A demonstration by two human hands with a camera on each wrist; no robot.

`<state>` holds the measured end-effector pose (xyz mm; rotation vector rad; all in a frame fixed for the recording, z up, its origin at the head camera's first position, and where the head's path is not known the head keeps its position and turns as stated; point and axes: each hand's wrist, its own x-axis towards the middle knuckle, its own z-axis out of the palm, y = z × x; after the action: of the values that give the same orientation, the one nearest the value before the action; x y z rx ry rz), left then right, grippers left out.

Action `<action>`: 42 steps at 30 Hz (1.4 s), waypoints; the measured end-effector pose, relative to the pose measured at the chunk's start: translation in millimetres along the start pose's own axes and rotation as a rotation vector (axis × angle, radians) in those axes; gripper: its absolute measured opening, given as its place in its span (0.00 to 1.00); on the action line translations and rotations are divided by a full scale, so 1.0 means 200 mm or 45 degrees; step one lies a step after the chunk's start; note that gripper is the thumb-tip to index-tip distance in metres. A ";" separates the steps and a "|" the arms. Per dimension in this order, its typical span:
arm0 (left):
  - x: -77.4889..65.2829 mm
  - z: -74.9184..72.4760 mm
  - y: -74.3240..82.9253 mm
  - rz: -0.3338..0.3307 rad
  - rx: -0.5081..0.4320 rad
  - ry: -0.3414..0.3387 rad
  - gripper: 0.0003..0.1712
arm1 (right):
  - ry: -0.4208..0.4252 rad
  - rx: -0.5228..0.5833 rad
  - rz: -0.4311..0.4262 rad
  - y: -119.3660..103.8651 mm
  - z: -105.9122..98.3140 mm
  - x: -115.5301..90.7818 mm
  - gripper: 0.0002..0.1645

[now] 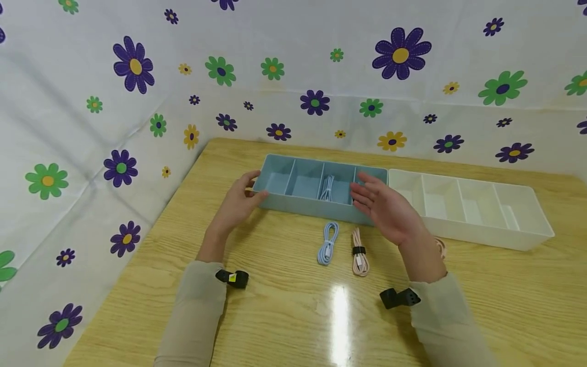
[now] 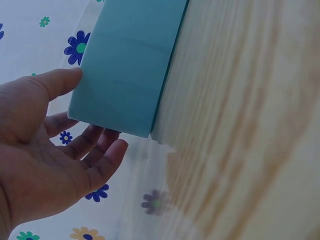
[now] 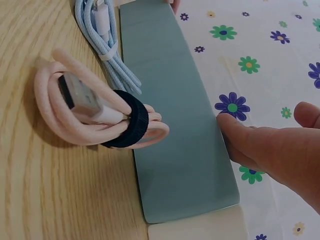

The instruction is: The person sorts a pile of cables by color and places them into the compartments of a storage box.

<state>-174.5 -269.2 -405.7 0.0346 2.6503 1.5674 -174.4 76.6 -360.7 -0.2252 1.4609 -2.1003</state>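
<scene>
A blue divided storage box [image 1: 302, 204] stands on the table. At its left end my left hand [image 1: 236, 201] grips the corner, thumb on the front rim and fingers curled at the end wall, as the left wrist view [image 2: 50, 150] also shows. My right hand [image 1: 390, 209] is over the box's right compartment, fingers fairly straight; its fingertips reach the rim, and what lies behind them is hidden. A bundled light-blue cable [image 1: 327, 188] lies in the third compartment. In front of the box lie another light-blue cable [image 1: 327, 243] and a pink cable [image 1: 359, 255] with a black strap.
A white divided box [image 1: 481, 232] adjoins the blue one's right end. Part of another pink cable [image 1: 440, 247] shows beside my right forearm. Behind the wooden table [image 1: 275, 316] hangs a flower-patterned cloth [image 1: 293, 51].
</scene>
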 end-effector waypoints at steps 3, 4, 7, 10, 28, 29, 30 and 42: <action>0.01 0.00 0.00 0.006 0.008 -0.007 0.36 | 0.001 -0.025 -0.023 0.01 0.00 -0.02 0.36; 0.01 0.00 0.00 0.006 0.012 -0.009 0.36 | -0.003 -0.028 -0.026 0.02 0.00 -0.02 0.37; 0.01 0.00 0.00 0.000 0.018 -0.019 0.36 | -0.002 -0.031 -0.022 0.04 0.00 -0.03 0.37; 0.02 0.01 0.01 -0.013 0.030 -0.028 0.36 | -0.002 -0.004 -0.016 0.05 -0.01 -0.03 0.38; 0.04 0.00 0.00 -0.006 0.053 -0.024 0.38 | -0.022 0.115 -0.018 0.03 -0.06 -0.05 0.35; 0.04 0.00 -0.01 -0.010 0.051 -0.023 0.38 | -0.028 0.108 -0.014 0.03 -0.07 -0.06 0.35; 0.03 0.00 -0.01 -0.012 0.049 -0.020 0.38 | -0.033 0.098 -0.014 0.02 -0.07 -0.06 0.35; 0.00 0.01 -0.02 -0.023 0.020 -0.008 0.38 | -0.002 0.047 -0.097 -0.10 -0.18 -0.18 0.36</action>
<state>-174.6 -268.6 -409.5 0.0157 2.6510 1.5383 -168.4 129.9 -349.7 -0.2718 1.4317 -2.1854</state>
